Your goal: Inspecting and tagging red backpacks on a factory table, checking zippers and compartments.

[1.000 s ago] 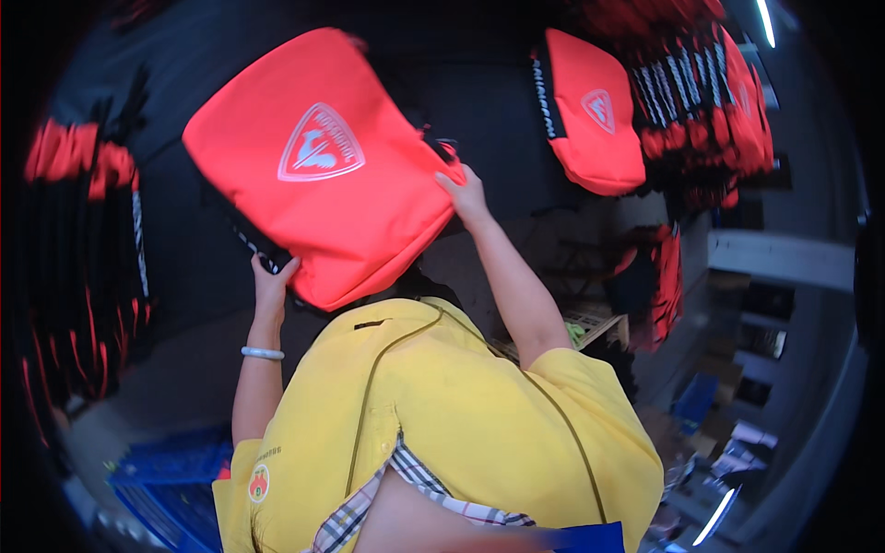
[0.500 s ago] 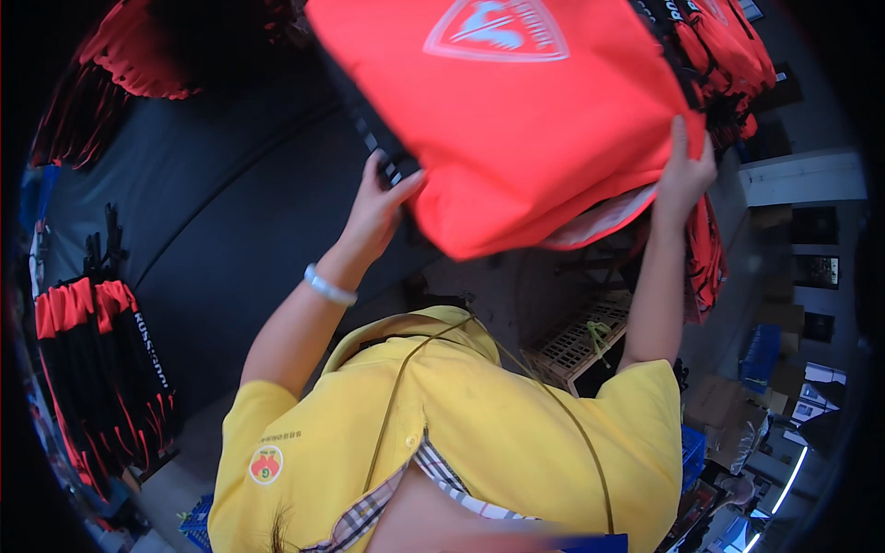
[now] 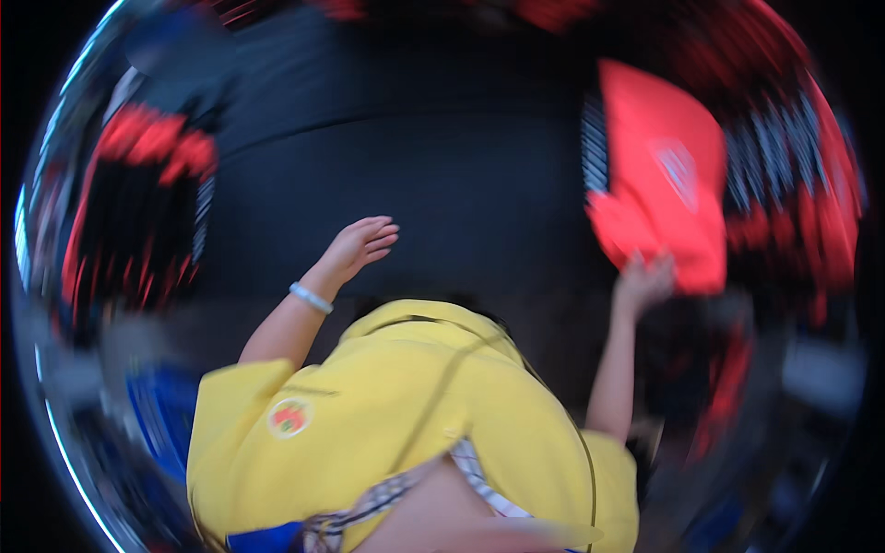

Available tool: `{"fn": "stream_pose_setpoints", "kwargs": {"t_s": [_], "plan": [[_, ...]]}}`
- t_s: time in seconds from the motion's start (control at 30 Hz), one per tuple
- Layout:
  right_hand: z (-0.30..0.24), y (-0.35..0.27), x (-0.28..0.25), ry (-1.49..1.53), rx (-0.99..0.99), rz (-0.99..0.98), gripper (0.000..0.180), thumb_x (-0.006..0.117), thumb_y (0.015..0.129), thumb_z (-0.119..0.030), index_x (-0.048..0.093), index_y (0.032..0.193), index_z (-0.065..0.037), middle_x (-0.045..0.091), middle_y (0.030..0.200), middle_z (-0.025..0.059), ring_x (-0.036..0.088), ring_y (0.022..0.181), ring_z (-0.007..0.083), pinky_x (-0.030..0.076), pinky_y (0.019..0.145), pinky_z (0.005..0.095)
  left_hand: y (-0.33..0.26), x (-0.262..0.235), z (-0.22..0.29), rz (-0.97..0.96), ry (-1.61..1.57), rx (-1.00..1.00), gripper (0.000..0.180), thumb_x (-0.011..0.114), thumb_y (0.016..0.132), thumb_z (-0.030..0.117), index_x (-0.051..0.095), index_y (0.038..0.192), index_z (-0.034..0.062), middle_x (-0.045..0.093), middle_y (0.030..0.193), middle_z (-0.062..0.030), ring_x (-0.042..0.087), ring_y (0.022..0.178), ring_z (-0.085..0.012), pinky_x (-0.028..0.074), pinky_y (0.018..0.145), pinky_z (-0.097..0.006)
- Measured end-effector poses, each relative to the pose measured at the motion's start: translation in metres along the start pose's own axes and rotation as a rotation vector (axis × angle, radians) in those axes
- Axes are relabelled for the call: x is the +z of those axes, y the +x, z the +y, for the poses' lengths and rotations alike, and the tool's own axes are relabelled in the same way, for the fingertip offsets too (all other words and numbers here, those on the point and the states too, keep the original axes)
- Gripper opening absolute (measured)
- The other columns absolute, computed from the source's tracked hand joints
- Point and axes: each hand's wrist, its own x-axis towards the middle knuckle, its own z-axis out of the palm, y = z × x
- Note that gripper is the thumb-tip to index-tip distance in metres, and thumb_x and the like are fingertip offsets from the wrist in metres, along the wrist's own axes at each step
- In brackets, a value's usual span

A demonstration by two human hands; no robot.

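A bright red bag point(image 3: 659, 175) with a pale printed emblem and a dark side is at the right, beside a pile of similar pieces. My right hand point(image 3: 645, 281) is at its lower edge, with fingers curled against the red fabric. Motion blur smears those fingers, and the underside of the grip is hidden. Away from the bag, my left hand point(image 3: 366, 244) hovers over the near part of the dark table surface point(image 3: 442, 175). Its fingers are stretched out close together, with nothing held. A pale bracelet point(image 3: 311, 298) circles the left wrist.
Red and black bags point(image 3: 138, 212) form a stack at the left. More red and black pieces point(image 3: 784, 194) are piled along the right, and others lie blurred at the far edge. A blue crate-like object point(image 3: 157, 419) stands low at the left.
The red bag has gone from in front of me to the right side. My left hand has let go of it and lowered. The whole view has turned.
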Motion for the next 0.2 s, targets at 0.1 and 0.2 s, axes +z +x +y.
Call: {"fn": "stream_pose_setpoints", "kwargs": {"t_s": [0.1,0.2], "plan": [[-0.033,-0.009,-0.014,0.061,-0.087,0.110,0.052,0.068,0.086,-0.034,0.058,0.119,0.006,0.059,0.116,0.0252,0.055,0.107,0.0444,0.043,0.093,0.0552,-0.038,-0.111,0.025,0.330,-0.178,0.324,0.028,0.053,0.099,0.020,0.055,0.124,0.0081,0.065,0.114,-0.0048,0.062,0.103,-0.0132,0.050,0.088,-0.030],[-0.103,-0.006,-0.007,0.296,-0.179,0.194,0.053,0.071,0.087,-0.026,0.053,0.128,0.002,0.057,0.124,0.0249,0.056,0.110,0.0427,0.042,0.096,0.0527,-0.085,-0.257,0.048,0.659,-0.177,0.816,0.025,0.055,0.098,0.020,0.056,0.120,0.0093,0.065,0.110,-0.0031,0.062,0.098,-0.0119,0.050,0.083,-0.028]]}}
